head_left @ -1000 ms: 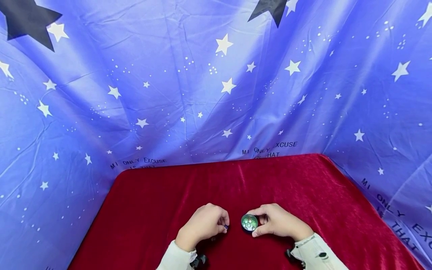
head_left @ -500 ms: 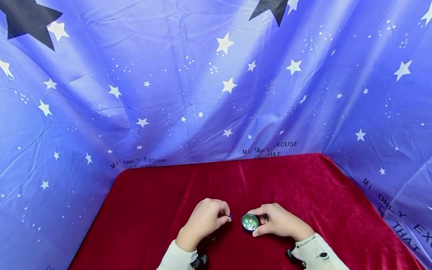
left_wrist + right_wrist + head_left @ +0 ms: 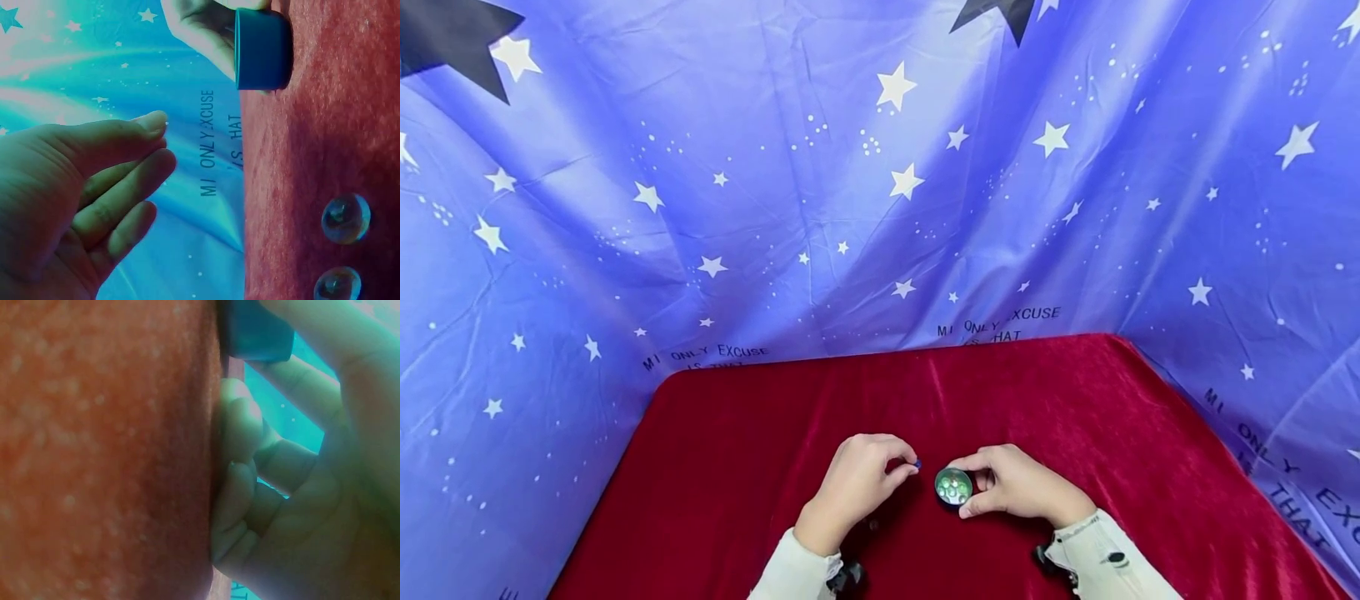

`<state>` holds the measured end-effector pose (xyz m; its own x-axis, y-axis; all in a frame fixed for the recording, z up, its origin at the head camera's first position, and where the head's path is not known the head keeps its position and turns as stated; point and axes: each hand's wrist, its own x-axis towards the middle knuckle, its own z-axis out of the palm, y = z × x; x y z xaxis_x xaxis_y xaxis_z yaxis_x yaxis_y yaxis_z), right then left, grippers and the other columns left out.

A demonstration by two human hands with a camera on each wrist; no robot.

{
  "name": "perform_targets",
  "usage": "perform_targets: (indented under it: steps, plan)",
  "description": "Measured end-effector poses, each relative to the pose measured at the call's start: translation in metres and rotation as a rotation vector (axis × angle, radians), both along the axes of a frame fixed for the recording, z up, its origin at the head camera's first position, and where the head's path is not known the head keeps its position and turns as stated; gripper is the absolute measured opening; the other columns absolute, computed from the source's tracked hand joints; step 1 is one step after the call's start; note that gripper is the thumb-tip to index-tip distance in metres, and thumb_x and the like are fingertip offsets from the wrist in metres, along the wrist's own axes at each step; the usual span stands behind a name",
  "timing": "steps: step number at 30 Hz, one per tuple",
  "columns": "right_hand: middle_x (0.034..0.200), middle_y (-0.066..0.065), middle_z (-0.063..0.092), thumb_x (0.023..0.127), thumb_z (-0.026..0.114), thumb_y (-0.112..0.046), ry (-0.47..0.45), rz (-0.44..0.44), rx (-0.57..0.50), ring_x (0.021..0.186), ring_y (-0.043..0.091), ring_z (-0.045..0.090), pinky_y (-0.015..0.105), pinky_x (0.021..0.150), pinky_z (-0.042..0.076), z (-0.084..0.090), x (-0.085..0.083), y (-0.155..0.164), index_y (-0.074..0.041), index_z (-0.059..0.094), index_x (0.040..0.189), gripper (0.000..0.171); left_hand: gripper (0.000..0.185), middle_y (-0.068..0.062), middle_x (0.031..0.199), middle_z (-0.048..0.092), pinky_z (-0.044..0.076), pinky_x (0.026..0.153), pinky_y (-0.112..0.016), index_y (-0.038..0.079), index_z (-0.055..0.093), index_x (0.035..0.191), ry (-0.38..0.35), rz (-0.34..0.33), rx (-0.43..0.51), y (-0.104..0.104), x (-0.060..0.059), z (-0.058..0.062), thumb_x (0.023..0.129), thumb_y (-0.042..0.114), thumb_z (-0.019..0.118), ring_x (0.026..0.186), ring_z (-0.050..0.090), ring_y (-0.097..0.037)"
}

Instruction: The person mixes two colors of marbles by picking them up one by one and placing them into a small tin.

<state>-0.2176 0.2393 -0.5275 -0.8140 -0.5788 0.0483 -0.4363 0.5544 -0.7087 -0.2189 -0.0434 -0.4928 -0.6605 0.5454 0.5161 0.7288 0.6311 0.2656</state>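
Between the thumb and fingertips of my left hand (image 3: 859,482) is a small blue thing (image 3: 918,464), mostly covered by the fingers; I cannot tell its kind. The hand is raised above the red cloth, left of a small round tin (image 3: 265,50). My right hand (image 3: 1024,486) grips this tin from the right, thumb at the near side and fingers at the far side. The tin stands upright with its open top up, and shiny greenish round pieces show inside it. In the left wrist view, two clear glass marbles (image 3: 345,219) lie on the cloth below my left hand.
Red velvety cloth (image 3: 760,433) covers the table. A blue curtain (image 3: 820,208) with white stars and lettering hangs behind it and along both sides. A black wrist strap part (image 3: 847,577) shows beneath the left sleeve.
My left hand has risen and moved slightly away from me and to the right, carrying the small blue thing. My right hand keeps its hold on the tin in place.
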Motion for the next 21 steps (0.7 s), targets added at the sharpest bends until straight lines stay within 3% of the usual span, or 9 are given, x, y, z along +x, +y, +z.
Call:
perform_targets:
  steps: [8,21]
  plan:
    - [0.073,-0.007,0.058,0.076,0.091,-0.042,0.015,0.009,-0.003,0.065,0.002,0.053,0.021,0.060,0.048,0.000,0.000,-0.001,-0.033,0.075,0.120,0.047,0.004,0.016,0.092,0.077,0.056,0.080,-0.020,0.024,0.080,0.089,0.054,-0.004,0.046,0.006,0.002,-0.002,0.088,0.021,0.082,0.087,0.072,0.001]
    - [0.072,-0.010,0.057,0.077,0.091,-0.041,0.040,0.017,-0.006,0.064,0.002,0.052,0.021,0.059,0.048,-0.001,0.000,-0.001,-0.034,0.075,0.119,0.045,0.006,0.015,0.091,0.077,0.055,0.076,-0.018,0.025,0.080,0.088,0.043,0.039,0.060,0.019,0.009,-0.007,0.086,0.022,0.084,0.085,0.072,0.001]
